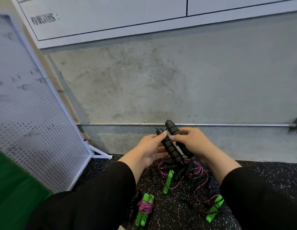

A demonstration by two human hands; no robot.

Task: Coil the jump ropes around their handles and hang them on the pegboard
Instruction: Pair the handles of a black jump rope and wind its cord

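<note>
My left hand [148, 146] grips one black ribbed jump-rope handle [171, 149] that slants up to the left. My right hand [192, 140] grips a second black handle [173, 128] beside it, tip upward. Their thin black cord hangs down to the floor. Below lies a tangle of pink rope [197, 176] with loose green handles [167, 181] and more black handles. A green-handled rope [145, 209], coiled in pink cord, lies at the front. The white pegboard [33, 117] with small hooks leans at the left.
A concrete wall with a metal pipe [227, 125] runs behind the hands. A white board with printed text [103, 15] hangs above. The floor is black speckled rubber [260, 173]. A green surface [17, 193] fills the lower left corner.
</note>
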